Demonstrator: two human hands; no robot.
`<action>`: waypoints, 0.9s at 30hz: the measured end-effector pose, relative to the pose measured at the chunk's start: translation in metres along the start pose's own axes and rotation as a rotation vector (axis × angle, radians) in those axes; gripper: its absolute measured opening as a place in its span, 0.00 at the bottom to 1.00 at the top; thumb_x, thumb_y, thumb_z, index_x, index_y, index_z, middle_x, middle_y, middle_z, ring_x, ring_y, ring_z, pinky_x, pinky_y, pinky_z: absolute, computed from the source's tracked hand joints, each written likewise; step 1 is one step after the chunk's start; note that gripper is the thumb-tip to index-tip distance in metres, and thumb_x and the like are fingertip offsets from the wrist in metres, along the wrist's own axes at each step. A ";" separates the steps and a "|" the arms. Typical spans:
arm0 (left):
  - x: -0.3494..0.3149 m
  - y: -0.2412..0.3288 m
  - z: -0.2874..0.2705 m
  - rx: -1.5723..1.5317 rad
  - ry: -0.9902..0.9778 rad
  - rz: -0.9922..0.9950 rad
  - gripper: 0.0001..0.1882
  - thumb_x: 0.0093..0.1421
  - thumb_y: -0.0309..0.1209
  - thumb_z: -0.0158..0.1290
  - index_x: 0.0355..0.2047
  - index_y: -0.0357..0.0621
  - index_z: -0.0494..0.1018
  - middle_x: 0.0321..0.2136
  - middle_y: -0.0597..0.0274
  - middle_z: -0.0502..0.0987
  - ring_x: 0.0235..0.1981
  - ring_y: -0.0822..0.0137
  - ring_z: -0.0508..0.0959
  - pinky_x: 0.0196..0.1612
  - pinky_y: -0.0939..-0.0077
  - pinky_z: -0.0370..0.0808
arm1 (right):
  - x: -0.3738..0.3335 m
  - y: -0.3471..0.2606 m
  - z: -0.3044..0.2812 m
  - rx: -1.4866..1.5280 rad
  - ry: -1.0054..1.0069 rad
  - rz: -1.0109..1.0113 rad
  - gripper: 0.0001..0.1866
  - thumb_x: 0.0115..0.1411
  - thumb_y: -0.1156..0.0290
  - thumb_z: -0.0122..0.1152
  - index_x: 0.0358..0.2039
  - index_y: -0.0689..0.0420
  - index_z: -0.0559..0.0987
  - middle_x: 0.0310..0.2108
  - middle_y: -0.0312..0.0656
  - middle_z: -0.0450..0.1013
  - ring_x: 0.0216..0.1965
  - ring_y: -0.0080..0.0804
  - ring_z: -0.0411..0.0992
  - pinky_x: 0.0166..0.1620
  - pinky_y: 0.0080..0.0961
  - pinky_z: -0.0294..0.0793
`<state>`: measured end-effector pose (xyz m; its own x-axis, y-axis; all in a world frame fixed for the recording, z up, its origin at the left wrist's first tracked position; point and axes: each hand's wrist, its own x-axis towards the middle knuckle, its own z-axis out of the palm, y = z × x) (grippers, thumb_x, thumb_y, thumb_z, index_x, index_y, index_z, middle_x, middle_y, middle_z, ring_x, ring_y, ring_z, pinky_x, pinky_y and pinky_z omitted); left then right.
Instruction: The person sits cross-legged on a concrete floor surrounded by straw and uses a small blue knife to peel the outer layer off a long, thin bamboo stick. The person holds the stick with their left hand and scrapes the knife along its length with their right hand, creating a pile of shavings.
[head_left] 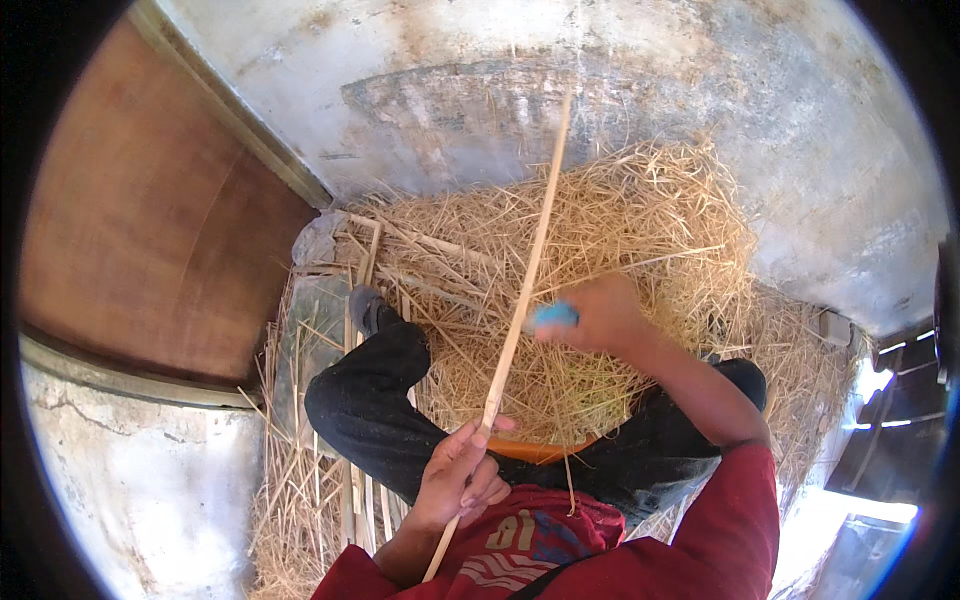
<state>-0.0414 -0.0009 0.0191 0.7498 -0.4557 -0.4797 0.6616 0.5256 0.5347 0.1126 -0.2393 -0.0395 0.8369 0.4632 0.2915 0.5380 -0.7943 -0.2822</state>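
Above the person's lap, a long pale stick (541,225) slants up toward the stained wall (800,150), and the left hand (465,478) has it near the lower end, fingers curled closed around it! Over to the right, the right hand (600,318) is a blur, fingers bent tight round a small blue tool (556,315), just beside the stick's middle; touching or apart, I cannot tell. Loose straw (640,220) heaps up beyond, past the dark trousers (370,390).

One held strip (511,345), one blue tool (556,315)
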 end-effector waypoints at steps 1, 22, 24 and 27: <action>-0.003 0.000 0.000 0.019 0.008 -0.002 0.18 0.69 0.34 0.35 0.55 0.37 0.60 0.06 0.73 0.55 0.06 0.80 0.53 0.15 0.84 0.54 | 0.015 0.021 -0.002 -0.022 -0.035 0.196 0.37 0.50 0.28 0.44 0.18 0.54 0.78 0.10 0.43 0.68 0.16 0.40 0.71 0.22 0.38 0.69; 0.018 0.001 0.004 -0.025 -0.009 0.023 0.17 0.69 0.36 0.35 0.51 0.39 0.62 0.06 0.73 0.53 0.05 0.79 0.50 0.16 0.83 0.52 | 0.015 0.012 -0.004 0.024 0.022 0.342 0.34 0.47 0.30 0.53 0.22 0.54 0.79 0.08 0.40 0.65 0.11 0.40 0.67 0.19 0.36 0.66; 0.019 -0.001 0.006 0.017 -0.039 -0.019 0.16 0.70 0.36 0.35 0.52 0.39 0.61 0.06 0.73 0.53 0.05 0.79 0.50 0.16 0.83 0.52 | 0.022 0.029 -0.012 0.008 -0.081 0.359 0.37 0.48 0.27 0.47 0.22 0.53 0.80 0.11 0.43 0.69 0.15 0.41 0.71 0.21 0.36 0.69; 0.017 0.000 -0.002 -0.092 0.002 0.024 0.16 0.70 0.35 0.35 0.52 0.39 0.61 0.06 0.73 0.53 0.05 0.79 0.50 0.16 0.83 0.52 | 0.007 -0.012 -0.006 0.151 -0.157 0.126 0.35 0.47 0.29 0.51 0.24 0.53 0.81 0.12 0.42 0.70 0.16 0.41 0.72 0.23 0.36 0.70</action>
<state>-0.0286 -0.0069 0.0094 0.7656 -0.4408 -0.4686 0.6396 0.6004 0.4800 0.1110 -0.2292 -0.0284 0.8973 0.4293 0.1028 0.4276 -0.7873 -0.4442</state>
